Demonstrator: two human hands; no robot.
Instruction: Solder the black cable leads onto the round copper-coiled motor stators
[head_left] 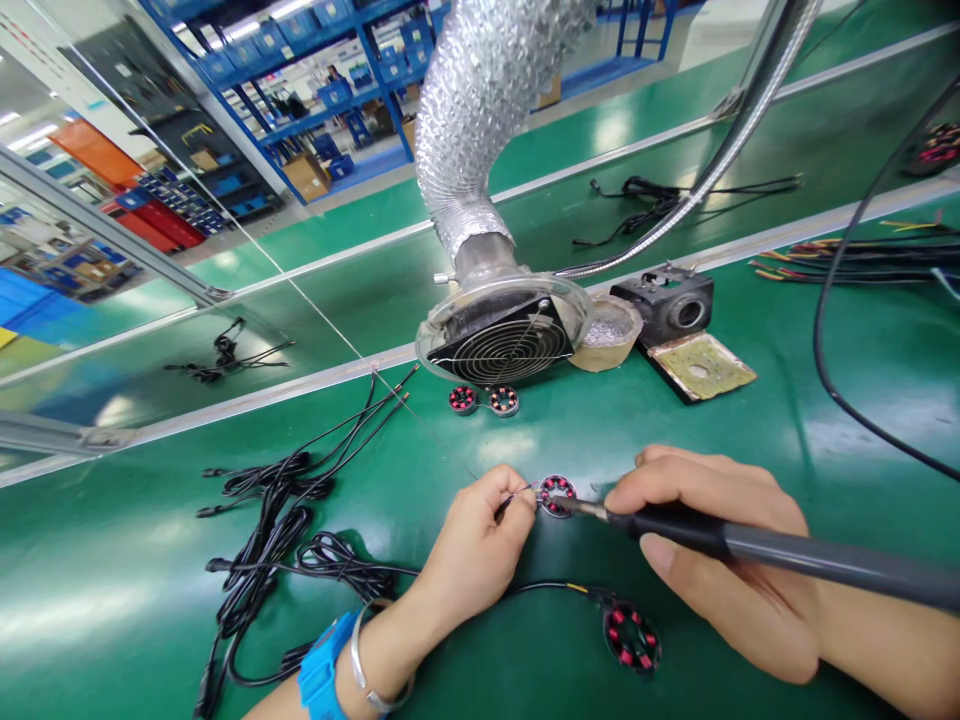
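A soldering iron lies in my right hand, gripped like a pen with its tip pointing left. That tip touches or hovers over the left part of a small ring-shaped motor stator with red windings. On the stator's left side, my left hand pinches thin dark wire between thumb and forefinger. The exact joint is too small to make out. Closer to me lies another red-wound stator, attached to a black cable that passes behind my left wrist.
Beyond my hands a fume extractor hangs over two small stators. Right of it are a solder-filled dish, an iron stand and a sponge tray. Black cables lie at left, loose wires at right.
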